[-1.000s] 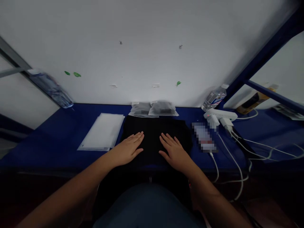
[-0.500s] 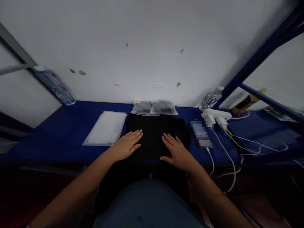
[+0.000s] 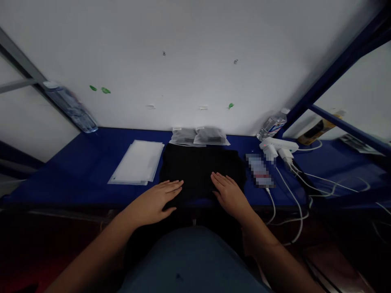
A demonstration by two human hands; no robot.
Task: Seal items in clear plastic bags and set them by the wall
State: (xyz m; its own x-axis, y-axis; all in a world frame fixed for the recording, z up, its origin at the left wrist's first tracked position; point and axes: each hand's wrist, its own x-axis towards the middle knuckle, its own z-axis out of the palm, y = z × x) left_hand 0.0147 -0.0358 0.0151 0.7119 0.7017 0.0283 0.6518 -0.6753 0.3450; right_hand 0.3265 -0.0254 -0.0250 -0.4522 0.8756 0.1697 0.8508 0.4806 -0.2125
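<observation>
A piece of black cloth (image 3: 198, 167), dark enough that its folds hardly show, lies flat on the blue tabletop (image 3: 82, 162) in front of me. On its left front part rests my left hand (image 3: 159, 201), palm down with the fingers stretched out and the thumb apart. My right hand (image 3: 230, 195) lies on the right front part, fingers extended side by side. Neither hand grips anything. Just behind the cloth, against the wall, sit two frosted plastic pouches (image 3: 183, 136). Left of the cloth lie white translucent plastic bags (image 3: 137, 160), stacked flat.
To the right are a blurred-out phone (image 3: 259, 171) on a cable and a white power strip (image 3: 279, 144) with plugs and trailing cords. A water bottle (image 3: 273, 124) stands behind them. Another clear bottle (image 3: 71, 108) leans at the far left. Blue metal frame bars (image 3: 336, 77) rise at right.
My left hand has slid toward me along the cloth, nearer the table's front edge. My right hand's thumb has drawn in closer to its fingers. The view has shifted slightly.
</observation>
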